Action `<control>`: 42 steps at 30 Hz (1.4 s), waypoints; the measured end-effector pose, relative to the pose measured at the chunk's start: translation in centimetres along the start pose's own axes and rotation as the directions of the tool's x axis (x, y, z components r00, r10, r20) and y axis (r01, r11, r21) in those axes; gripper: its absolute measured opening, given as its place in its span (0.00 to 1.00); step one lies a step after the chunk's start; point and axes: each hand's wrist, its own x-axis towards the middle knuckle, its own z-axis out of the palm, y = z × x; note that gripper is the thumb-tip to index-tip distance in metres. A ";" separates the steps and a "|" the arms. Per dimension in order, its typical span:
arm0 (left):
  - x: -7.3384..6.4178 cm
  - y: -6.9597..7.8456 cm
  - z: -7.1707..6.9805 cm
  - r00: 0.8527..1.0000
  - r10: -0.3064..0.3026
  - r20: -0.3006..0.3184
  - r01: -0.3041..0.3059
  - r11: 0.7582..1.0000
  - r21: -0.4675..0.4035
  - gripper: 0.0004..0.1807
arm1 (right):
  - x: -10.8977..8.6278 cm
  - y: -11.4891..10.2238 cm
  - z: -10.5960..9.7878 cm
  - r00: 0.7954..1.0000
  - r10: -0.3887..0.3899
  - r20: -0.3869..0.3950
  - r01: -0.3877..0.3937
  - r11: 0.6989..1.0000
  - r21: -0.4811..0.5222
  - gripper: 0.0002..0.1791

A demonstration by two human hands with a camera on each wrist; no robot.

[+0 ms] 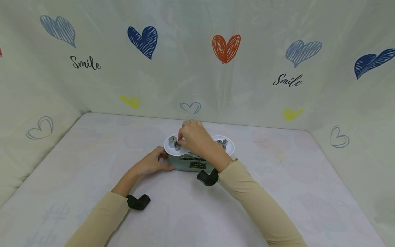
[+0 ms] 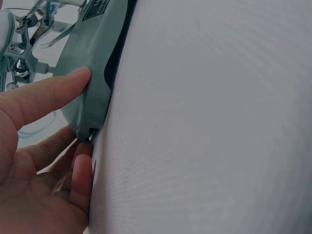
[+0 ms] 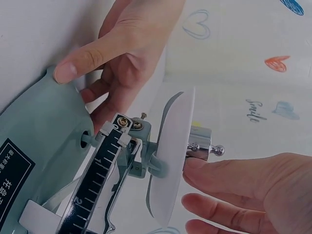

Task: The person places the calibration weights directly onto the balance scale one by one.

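Note:
A green pan balance (image 1: 182, 164) stands on the table with a dark label on its front. My left hand (image 1: 151, 161) grips the left end of its base, the thumb on the front face and the other fingers round the end. Over the white left pan (image 1: 172, 152), my right hand (image 1: 195, 136) pinches at a small metal weight, mostly hidden by the fingertips. Beside those fingertips, a larger cylindrical weight (image 1: 172, 142) stands upright on the pan. A knobbed weight (image 3: 217, 150) juts from the pan in the right wrist view.
On the right pan (image 1: 230, 149) stand several small metal weights (image 1: 224, 141). A graduated beam (image 3: 92, 180) runs along the balance between the pans. Behind the table (image 1: 271, 151) hangs a pale curtain (image 1: 262, 103) printed with hearts.

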 end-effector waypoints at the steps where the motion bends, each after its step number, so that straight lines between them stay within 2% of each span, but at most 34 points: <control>1: 0.0 0.0 0.0 1.000 0.000 0.000 0.000 1.000 -0.001 0.38 | 0.0 0.0 0.0 1.000 0.001 0.000 -0.001 1.000 0.000 0.07; 12: 0.1 0.1 -0.1 0.999 0.038 0.013 -0.038 0.999 -0.001 0.34 | -0.3 -0.1 -0.4 1.000 -0.001 -0.003 0.002 1.000 0.024 0.07; 24: 0.1 0.0 -0.2 0.998 0.052 0.020 -0.052 0.999 -0.001 0.34 | -1.8 -0.2 -2.1 0.996 -0.009 -0.092 0.017 0.996 0.088 0.07; 29: 0.0 0.0 -0.1 0.999 0.049 0.012 -0.049 0.999 -0.001 0.33 | -4.0 0.4 -2.9 0.987 0.014 -0.163 0.011 0.988 0.155 0.06; 36: 0.1 -0.1 0.0 0.998 0.058 0.013 -0.058 0.998 -0.008 0.33 | -8.7 2.5 -3.3 0.946 0.054 -0.320 0.039 0.960 0.278 0.03; 42: 0.1 -0.2 0.0 0.998 0.068 0.010 -0.068 0.998 -0.009 0.33 | -12.6 4.5 -2.5 0.934 0.140 -0.330 -0.032 0.950 0.311 0.05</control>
